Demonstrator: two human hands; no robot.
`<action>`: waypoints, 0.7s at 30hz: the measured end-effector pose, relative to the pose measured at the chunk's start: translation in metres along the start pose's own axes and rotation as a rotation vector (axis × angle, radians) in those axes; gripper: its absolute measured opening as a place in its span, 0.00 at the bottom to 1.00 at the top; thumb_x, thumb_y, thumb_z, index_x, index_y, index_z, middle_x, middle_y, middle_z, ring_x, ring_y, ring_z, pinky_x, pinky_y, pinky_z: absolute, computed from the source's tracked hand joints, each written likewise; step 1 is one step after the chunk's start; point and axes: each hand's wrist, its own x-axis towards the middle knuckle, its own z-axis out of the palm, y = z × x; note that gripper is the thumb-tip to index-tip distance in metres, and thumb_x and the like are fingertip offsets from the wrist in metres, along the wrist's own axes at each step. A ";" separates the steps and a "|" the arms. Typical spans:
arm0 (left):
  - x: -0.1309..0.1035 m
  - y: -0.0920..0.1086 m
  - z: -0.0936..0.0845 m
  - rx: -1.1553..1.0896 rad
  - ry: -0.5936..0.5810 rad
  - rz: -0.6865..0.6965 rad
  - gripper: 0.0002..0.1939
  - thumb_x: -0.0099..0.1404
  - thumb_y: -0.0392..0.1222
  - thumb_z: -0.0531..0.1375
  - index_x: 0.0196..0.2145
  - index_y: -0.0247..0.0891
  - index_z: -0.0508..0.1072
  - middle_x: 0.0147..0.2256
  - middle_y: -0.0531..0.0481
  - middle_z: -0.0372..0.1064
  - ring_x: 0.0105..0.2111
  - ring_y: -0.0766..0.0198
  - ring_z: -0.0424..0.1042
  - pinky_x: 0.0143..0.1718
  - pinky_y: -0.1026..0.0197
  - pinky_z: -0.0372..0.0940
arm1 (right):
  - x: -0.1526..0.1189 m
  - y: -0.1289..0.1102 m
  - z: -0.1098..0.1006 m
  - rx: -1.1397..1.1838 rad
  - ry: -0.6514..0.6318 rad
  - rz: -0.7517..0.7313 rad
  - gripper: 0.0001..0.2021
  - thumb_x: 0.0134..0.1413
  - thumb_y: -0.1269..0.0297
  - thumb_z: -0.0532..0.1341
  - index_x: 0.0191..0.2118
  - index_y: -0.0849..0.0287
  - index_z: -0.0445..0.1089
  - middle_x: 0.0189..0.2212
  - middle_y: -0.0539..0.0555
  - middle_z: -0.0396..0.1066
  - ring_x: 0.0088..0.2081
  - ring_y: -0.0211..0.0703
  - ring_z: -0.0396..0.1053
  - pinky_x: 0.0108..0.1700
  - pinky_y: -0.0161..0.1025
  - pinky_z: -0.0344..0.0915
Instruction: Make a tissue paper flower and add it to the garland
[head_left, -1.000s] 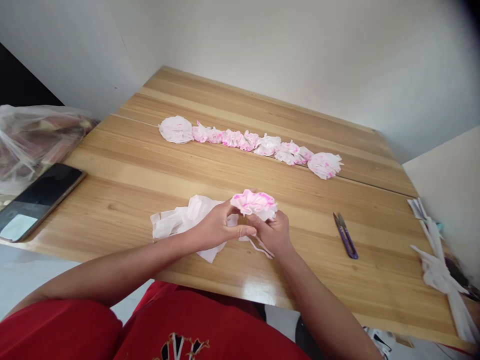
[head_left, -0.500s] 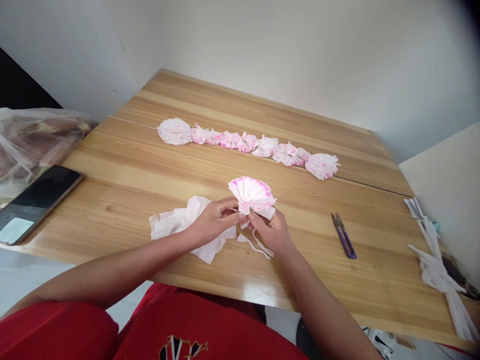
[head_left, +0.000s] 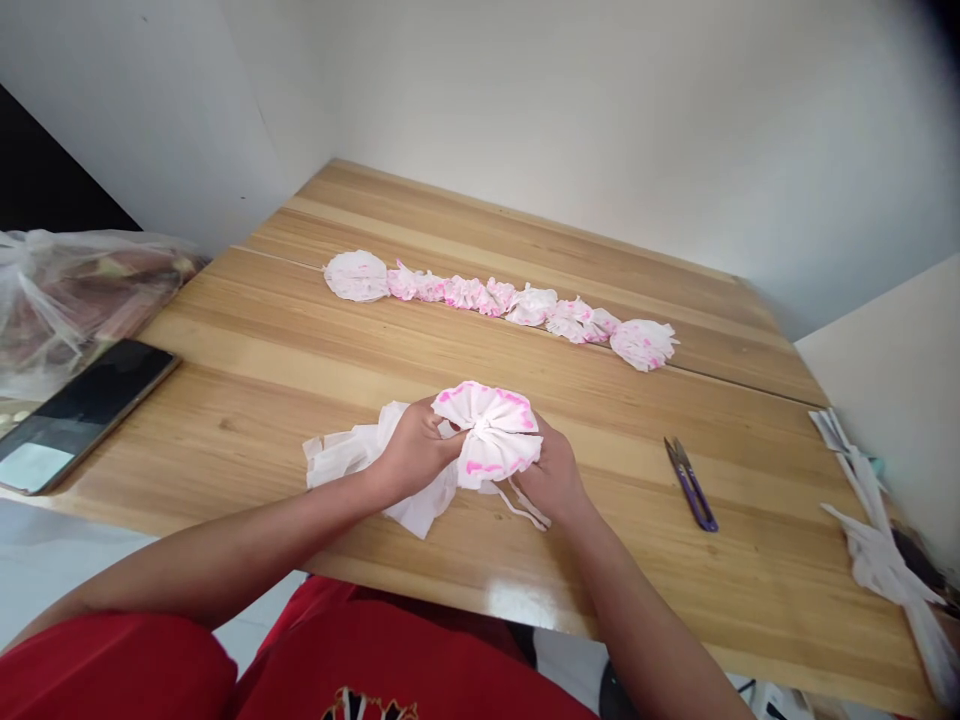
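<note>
Rosette of pleated white tissue-like paper with pink edges (head_left: 486, 425) sits between both hands, above the pale wooden table (head_left: 637, 560), its face turned up toward the person. The left hand (head_left: 416, 445) is clamped on it from the left, thumb in front and reaching close to the gathered centre — fingers largely out of sight. The right hand (head_left: 553, 470) stands at the right edge, partly behind it (its fingers are hidden, so I cannot tell whether they close on it). Nearly round, it has no clear long axis; a slit runs from the centre toward the right hand — opposite the left thumb. Thin white cord-like strips (head_left: 536, 520) trail just below, by the right hand. Purple-handled metal snips (head_left: 694, 490) lie well apart, nearer the right hand.
</note>
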 end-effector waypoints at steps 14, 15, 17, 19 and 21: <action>0.006 -0.006 -0.001 -0.090 0.010 -0.130 0.17 0.54 0.50 0.66 0.21 0.33 0.73 0.21 0.48 0.72 0.28 0.59 0.72 0.30 0.62 0.67 | -0.001 -0.002 0.007 0.080 0.117 0.058 0.08 0.50 0.67 0.63 0.39 0.55 0.73 0.34 0.50 0.75 0.34 0.41 0.70 0.38 0.36 0.67; 0.007 -0.006 -0.001 -0.102 0.005 -0.131 0.16 0.54 0.50 0.66 0.22 0.33 0.73 0.22 0.48 0.72 0.28 0.58 0.73 0.30 0.62 0.67 | -0.002 -0.001 0.009 0.088 0.121 0.078 0.08 0.50 0.66 0.64 0.38 0.55 0.73 0.34 0.50 0.75 0.33 0.40 0.70 0.37 0.36 0.67; 0.008 -0.007 -0.002 -0.123 -0.002 -0.113 0.15 0.54 0.49 0.66 0.26 0.32 0.75 0.24 0.48 0.74 0.29 0.58 0.73 0.30 0.62 0.67 | -0.003 0.000 0.012 0.125 0.140 0.108 0.08 0.49 0.64 0.65 0.37 0.55 0.71 0.33 0.50 0.75 0.33 0.40 0.70 0.36 0.36 0.67; 0.008 -0.008 -0.002 -0.125 0.001 -0.082 0.13 0.55 0.47 0.65 0.30 0.32 0.76 0.27 0.48 0.75 0.30 0.59 0.74 0.31 0.62 0.67 | -0.003 -0.001 0.015 0.175 0.158 0.124 0.10 0.48 0.63 0.66 0.37 0.55 0.69 0.32 0.49 0.75 0.33 0.39 0.70 0.36 0.35 0.67; 0.008 -0.008 -0.002 -0.068 0.028 -0.055 0.10 0.56 0.44 0.64 0.30 0.33 0.75 0.28 0.49 0.75 0.30 0.59 0.73 0.31 0.63 0.66 | -0.004 -0.003 0.019 0.212 0.155 0.145 0.12 0.46 0.64 0.67 0.38 0.55 0.68 0.33 0.49 0.74 0.34 0.40 0.71 0.36 0.35 0.68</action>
